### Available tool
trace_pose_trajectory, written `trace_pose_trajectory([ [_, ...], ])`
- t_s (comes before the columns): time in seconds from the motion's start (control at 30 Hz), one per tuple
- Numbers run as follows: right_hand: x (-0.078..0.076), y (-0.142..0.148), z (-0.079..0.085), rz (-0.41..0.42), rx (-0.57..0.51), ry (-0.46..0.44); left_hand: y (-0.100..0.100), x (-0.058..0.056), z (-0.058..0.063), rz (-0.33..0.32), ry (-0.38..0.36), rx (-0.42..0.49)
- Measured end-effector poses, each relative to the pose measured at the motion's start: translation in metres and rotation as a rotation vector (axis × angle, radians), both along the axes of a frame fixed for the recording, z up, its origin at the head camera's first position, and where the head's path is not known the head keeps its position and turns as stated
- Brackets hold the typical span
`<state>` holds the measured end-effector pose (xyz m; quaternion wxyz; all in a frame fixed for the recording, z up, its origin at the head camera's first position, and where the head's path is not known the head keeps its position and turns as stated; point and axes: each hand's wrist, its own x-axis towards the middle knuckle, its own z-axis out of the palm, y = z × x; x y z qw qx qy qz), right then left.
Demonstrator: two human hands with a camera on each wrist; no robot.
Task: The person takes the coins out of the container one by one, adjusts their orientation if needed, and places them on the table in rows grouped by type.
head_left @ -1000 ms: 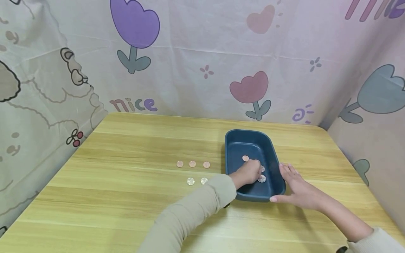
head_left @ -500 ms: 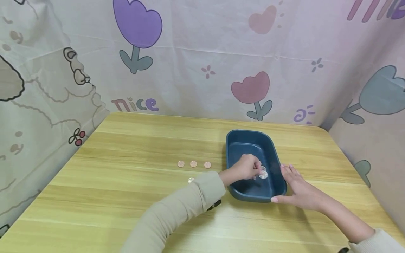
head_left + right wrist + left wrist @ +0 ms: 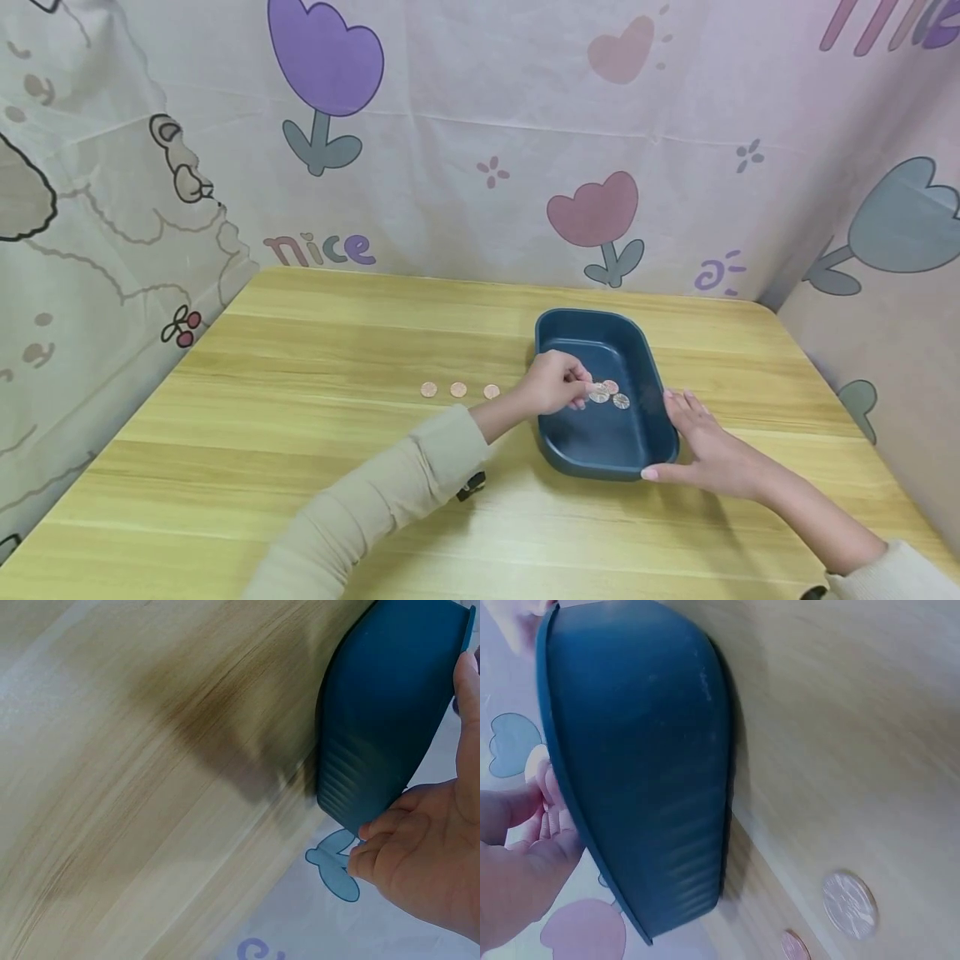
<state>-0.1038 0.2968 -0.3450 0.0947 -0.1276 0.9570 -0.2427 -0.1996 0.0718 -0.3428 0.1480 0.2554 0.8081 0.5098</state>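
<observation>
My left hand hovers over the dark blue tray, pinching a silver coin between thumb and fingertips. In the left wrist view this coin shows as a pale disc beyond the tray's rim. A copper coin and another silver coin lie on the tray floor beside it. My right hand rests against the tray's right side, fingers spread along the outer wall and thumb at the near corner. The right wrist view shows its fingers touching the tray wall.
Three copper coins lie in a row on the wooden table, left of the tray. A silver coin lies near them in the left wrist view; my left forearm hides that spot in the head view. A printed cloth hangs behind.
My left hand has picked up the silver coin from the tray floor and moved up and left with it. The forearm now covers the table's silver coins. My right hand has stayed put.
</observation>
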Motion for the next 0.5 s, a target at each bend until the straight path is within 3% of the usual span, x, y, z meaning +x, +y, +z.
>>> trace_pose_trajectory([
  [0.2,-0.001,0.001,-0.001,0.003,0.006,0.013,-0.017,0.0,-0.002,0.016,-0.024,0.044],
  [0.5,0.0,0.0,-0.001,-0.002,0.009,0.02,-0.05,0.006,-0.005,0.093,-0.083,0.094],
])
